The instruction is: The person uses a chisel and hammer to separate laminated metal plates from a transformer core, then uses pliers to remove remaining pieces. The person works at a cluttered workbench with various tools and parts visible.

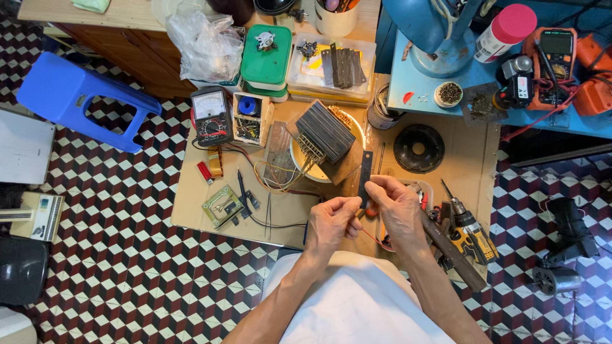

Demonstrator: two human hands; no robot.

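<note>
Left of the board (191,204), a blue stool (80,95) stood on the checkered floor (115,267). At the board's left end sat a meter (210,114), and just right of it a small box (252,118) of parts. Behind these, beyond the board's far edge, lay a green case (266,56) and a clear tray (331,64) of dark strips. A frame (223,205) lay near the board's near-left edge, with loose wires (274,178) to its right.

At the board's centre, a laminated core (325,130) rested tilted on a white dish (299,162).

Over the board's near edge, the left hand (331,223) was curled, its fingertips pinched together; whether they gripped a thin wire could not be told. Just right of it, the right hand (398,207) pinched the lower end of a dark strip (365,172) between thumb and fingers. The strip stood upright in the view, near the core and clear of the board surface.

Right of the core, a black disc (418,148) lay on the board. At the board's near-right corner lay a drill (468,232) and a metal bar (452,251).
</note>
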